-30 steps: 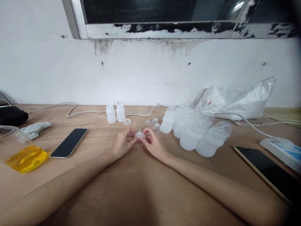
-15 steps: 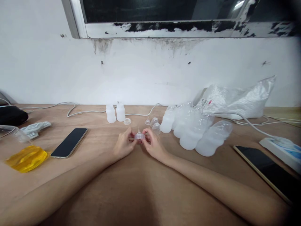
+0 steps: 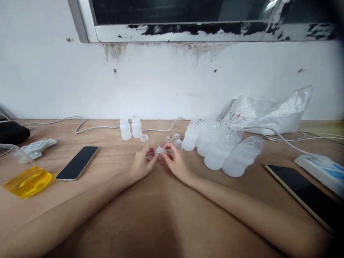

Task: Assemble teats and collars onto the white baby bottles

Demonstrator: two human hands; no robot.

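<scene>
One translucent cap in two hands

Room nearside of hands, bottles rightward

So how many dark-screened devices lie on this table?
2. A phone lies left of the left hand, near the yellow liquid; another device lies far right, near the white-and-blue block. Others could be hidden.

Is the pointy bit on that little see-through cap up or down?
Up, tilted slightly: the clear cap is held between the left hand and right hand, its thin tip rising on top.
</scene>
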